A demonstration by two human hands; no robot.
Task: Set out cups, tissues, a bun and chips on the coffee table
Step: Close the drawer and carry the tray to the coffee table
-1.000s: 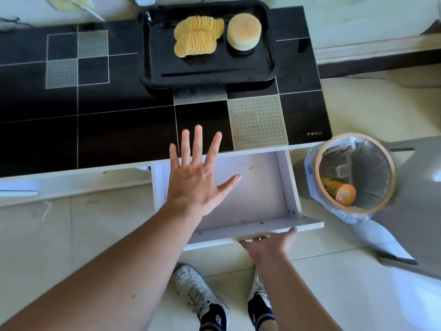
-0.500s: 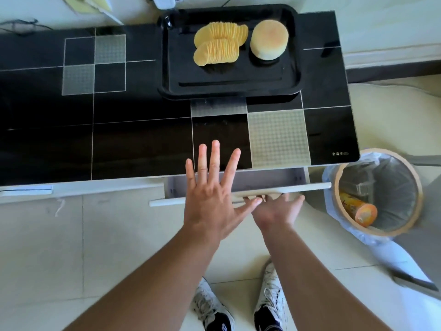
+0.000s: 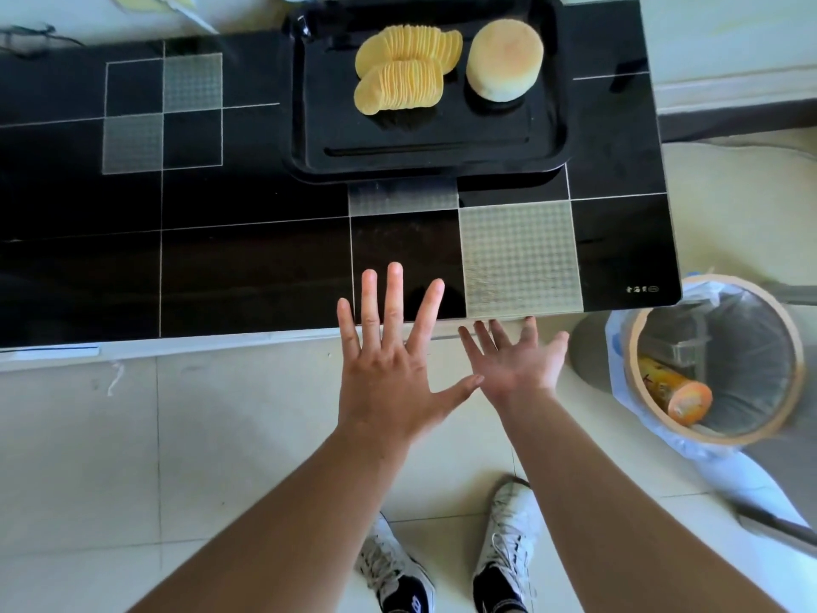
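Note:
A black tray (image 3: 424,157) sits at the far side of the black glass coffee table (image 3: 247,267). On it lie two fanned rows of yellow chips (image 3: 404,70) and, to their right, a round pale bun (image 3: 505,59). My left hand (image 3: 389,369) hovers flat with fingers spread over the table's near edge. My right hand (image 3: 515,362) is open too, fingertips against the table's front, where the drawer is pushed in. Neither hand holds anything. No cups or tissues are in view.
A round waste bin (image 3: 712,360) with a plastic liner stands on the floor at the table's right corner, holding an orange chip can (image 3: 676,391). My two white shoes (image 3: 451,564) stand on pale floor tiles. Yellow papers lie beyond the table's far edge.
The white drawer under the table was open a second ago; my right hand has pushed it fully in. My left hand stayed spread above the edge.

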